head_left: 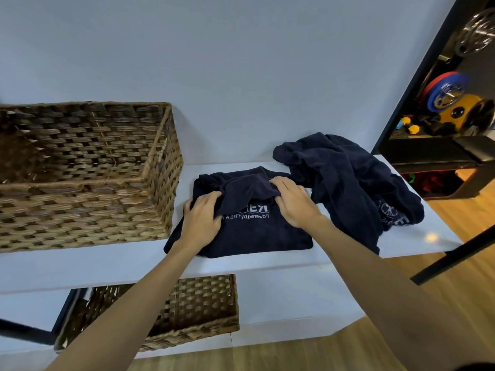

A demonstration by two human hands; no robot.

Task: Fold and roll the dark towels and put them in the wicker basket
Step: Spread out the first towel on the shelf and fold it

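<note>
lower wicker basket, on the shelf under the counter; contents not visible.
two bare forearms reach up from the near edge and over the counter front.
folded towel, dark navy with pale lettering, lies flat on the counter just right of the big basket; its far part is gathered into a raised hump between the hands. judged: fold done or nearly so, roll only at its start.
left hand, on the towel's left side, fingers curled into the bunched cloth, gripping it.
right hand, on the right side of the hump, fingers bent over the fold and pressing down into it, thumb hidden; it appears to grip the cloth too.
loose towel pile, same dark cloth, crumpled at the right end of the counter, touching the folded one; not yet folded.
wicker basket, large, on the counter's left; the interior that shows holds no towel. judged: task early, nothing stowed yet.
</note>
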